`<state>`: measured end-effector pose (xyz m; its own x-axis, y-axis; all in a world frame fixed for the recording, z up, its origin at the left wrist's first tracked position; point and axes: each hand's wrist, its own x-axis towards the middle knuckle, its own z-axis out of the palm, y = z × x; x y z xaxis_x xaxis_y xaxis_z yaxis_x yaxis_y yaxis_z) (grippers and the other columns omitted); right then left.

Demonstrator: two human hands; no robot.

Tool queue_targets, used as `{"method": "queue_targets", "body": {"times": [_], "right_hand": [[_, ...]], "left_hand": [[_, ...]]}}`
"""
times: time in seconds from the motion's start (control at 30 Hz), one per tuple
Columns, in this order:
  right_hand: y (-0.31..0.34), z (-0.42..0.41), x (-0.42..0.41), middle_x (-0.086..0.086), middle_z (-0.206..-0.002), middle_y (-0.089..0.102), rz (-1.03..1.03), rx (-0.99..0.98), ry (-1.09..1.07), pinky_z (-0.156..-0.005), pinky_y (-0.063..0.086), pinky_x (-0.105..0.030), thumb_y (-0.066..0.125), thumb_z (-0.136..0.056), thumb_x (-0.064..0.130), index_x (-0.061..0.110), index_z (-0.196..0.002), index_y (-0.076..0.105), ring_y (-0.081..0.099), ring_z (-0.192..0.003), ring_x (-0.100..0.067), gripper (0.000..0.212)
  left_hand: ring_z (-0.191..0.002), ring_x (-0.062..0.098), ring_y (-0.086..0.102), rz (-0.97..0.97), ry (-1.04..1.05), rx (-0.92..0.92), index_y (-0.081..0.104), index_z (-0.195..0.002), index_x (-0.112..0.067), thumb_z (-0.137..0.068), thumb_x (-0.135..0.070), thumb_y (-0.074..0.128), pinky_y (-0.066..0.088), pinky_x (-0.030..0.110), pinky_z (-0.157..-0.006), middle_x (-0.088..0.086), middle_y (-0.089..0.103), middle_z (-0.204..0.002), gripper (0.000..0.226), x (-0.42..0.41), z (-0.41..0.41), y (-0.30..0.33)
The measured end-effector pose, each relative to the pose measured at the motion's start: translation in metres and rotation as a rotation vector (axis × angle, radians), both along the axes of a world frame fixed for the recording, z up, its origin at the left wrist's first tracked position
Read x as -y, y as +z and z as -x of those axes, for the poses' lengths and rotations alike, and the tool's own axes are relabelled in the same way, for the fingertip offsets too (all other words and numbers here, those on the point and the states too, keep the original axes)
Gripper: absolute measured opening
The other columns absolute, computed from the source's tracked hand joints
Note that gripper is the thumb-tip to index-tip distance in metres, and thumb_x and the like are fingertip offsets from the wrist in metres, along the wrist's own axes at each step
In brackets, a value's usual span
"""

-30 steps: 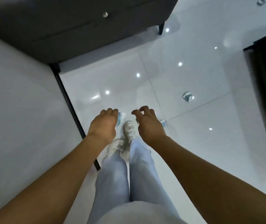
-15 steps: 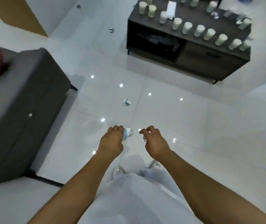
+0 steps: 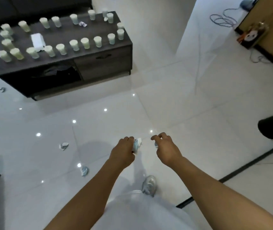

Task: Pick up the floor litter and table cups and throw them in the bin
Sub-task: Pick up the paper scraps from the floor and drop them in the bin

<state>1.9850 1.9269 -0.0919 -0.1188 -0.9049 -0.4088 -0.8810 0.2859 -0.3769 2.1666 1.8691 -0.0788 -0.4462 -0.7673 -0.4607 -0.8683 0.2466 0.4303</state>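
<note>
Clutching crumpled litter (image 3: 136,144), left hand (image 3: 124,151); right hand (image 3: 166,149) pinching a scrap (image 3: 156,145); no legible writing.

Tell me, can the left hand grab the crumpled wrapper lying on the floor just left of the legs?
Probably not yet. The left hand already holds a crumpled white-blue wrapper, so its grip is full. Nothing covers the crumpled floor wrapper; bending down would be needed.

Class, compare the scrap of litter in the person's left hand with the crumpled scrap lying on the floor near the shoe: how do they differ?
The held scrap is gripped by the left hand, off the tiles; the floor scrap lies loose on the floor, untouched. The held scrap is partly hidden by fingers; the floor scrap shows whole. Both are crumpled, pale with blue.
</note>
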Motion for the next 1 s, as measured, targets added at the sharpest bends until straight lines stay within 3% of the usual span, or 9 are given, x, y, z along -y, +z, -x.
{"method": "queue_targets", "body": {"times": [0.1, 0.37, 0.57, 0.8, 1.0], "right_hand": [[0.003, 0.077, -0.013, -0.001, -0.127, 0.041, -0.012, 0.000, -0.141, -0.076, 0.052, -0.034, 0.044, -0.084, -0.005, 0.022, -0.133, 0.045, 0.040, -0.114, -0.021, 0.056], [0.002, 0.240, -0.046, 0.000, -0.128, 0.040, -0.002, 0.016, -0.447, -0.075, 0.050, -0.031, 0.045, -0.086, -0.005, 0.023, -0.134, 0.044, 0.039, -0.117, -0.020, 0.056], [-0.004, 0.379, -0.043, 0.001, -0.123, 0.042, 0.056, 0.013, -0.664, -0.079, 0.051, -0.037, 0.042, -0.083, -0.005, 0.023, -0.131, 0.046, 0.040, -0.112, -0.020, 0.056], [0.008, 0.540, -0.028, 0.002, -0.124, 0.041, 0.042, -0.004, -0.895, -0.077, 0.050, -0.032, 0.045, -0.085, -0.003, 0.025, -0.133, 0.045, 0.039, -0.113, -0.017, 0.056], [0.011, 0.659, -0.049, 0.001, -0.126, 0.041, 0.034, -0.002, -1.064, -0.082, 0.051, -0.033, 0.044, -0.085, -0.007, 0.025, -0.134, 0.046, 0.040, -0.118, -0.018, 0.058]], "left_hand": [[-0.109, 0.022, 0.048, 0.018, -0.121, -0.024, 0.046, -0.123, -0.014, -0.080, -0.005, 0.054, 0.048, 0.034, -0.078, 0.002, 0.051, -0.118, 0.045, 0.010, 0.088, 0.004], [-0.102, 0.022, 0.048, 0.065, -0.509, -0.023, 0.048, -0.114, -0.011, -0.078, -0.006, 0.055, 0.042, 0.030, -0.067, 0.005, 0.053, -0.112, 0.037, 0.023, 0.288, 0.004], [-0.109, 0.023, 0.047, 0.070, -0.751, -0.014, 0.045, -0.125, -0.014, -0.079, -0.006, 0.056, 0.047, 0.031, -0.075, 0.004, 0.051, -0.120, 0.048, 0.052, 0.448, -0.009], [-0.116, 0.021, 0.046, 0.082, -0.932, -0.006, 0.042, -0.130, -0.016, -0.081, -0.010, 0.056, 0.050, 0.035, -0.084, 0.002, 0.050, -0.126, 0.051, 0.100, 0.641, -0.003], [-0.116, 0.021, 0.045, 0.098, -1.066, -0.017, 0.040, -0.131, -0.017, -0.080, -0.010, 0.057, 0.048, 0.031, -0.080, 0.001, 0.050, -0.126, 0.054, 0.095, 0.798, 0.005]]}}
